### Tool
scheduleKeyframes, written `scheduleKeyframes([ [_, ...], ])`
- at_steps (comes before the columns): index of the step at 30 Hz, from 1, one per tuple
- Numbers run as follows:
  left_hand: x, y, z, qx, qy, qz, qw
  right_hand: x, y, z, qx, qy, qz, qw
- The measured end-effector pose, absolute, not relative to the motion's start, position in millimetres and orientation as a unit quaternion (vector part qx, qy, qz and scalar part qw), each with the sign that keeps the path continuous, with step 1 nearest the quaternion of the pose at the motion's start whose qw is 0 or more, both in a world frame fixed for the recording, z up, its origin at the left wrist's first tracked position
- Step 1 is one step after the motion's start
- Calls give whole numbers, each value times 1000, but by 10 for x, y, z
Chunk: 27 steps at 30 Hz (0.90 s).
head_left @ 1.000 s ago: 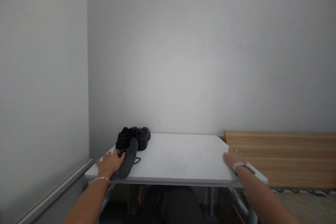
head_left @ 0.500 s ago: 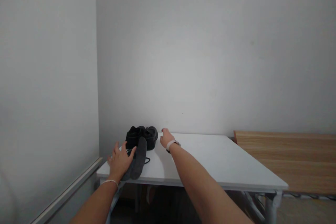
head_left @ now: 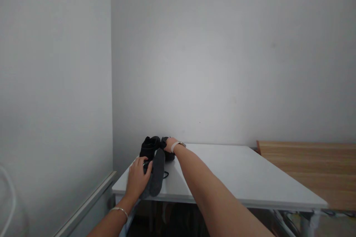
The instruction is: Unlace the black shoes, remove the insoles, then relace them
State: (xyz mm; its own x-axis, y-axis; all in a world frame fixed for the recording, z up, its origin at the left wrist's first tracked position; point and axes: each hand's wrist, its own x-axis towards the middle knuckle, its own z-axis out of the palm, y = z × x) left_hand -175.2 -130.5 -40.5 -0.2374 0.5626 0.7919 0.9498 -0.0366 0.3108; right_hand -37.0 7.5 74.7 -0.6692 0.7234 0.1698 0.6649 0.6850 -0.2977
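Note:
A pair of black shoes (head_left: 150, 146) sits at the far left of a white table (head_left: 230, 177), against the wall. A grey insole-shaped piece (head_left: 157, 172) lies in front of them, with a thin black lace beside it. My left hand (head_left: 137, 179) rests on the near end of that grey piece, fingers bent over it. My right hand (head_left: 168, 143) reaches across and lies on the right shoe; its fingers are hidden behind the shoe. A white watch band is on the right wrist, a thin bracelet on the left.
Plain grey walls meet in a corner just left of the table. A wooden tabletop (head_left: 308, 163) adjoins the white table on the right. A low ledge (head_left: 89, 203) runs along the left wall. Table legs show beneath.
My right hand has moved from the table's right edge across to the shoes. My left hand has slid onto the grey piece. The view has shifted left.

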Motion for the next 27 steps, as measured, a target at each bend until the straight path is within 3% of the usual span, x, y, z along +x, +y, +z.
scheduleKeyframes([
  [8, -1786, -1292, -404, -604, -656, -406, 203, 315, 192, 828, -397, -902, 40, 168],
  [16, -1796, -1354, -357, -654, -607, -402, 206, 1604, -1, 536, -345, -912, 6, 220],
  [19, -1693, -1538, -283, -749, -531, -323, 230, 2051, -150, 405, -322, -917, 7, 234],
  [22, -1551, -1769, -185, -849, -455, -192, 190, 2429, -244, 351, -315, -921, 13, 229],
  [27, -1372, -1934, -100, -869, -474, -63, 128, 2797, -292, 403, -324, -923, 34, 206],
])
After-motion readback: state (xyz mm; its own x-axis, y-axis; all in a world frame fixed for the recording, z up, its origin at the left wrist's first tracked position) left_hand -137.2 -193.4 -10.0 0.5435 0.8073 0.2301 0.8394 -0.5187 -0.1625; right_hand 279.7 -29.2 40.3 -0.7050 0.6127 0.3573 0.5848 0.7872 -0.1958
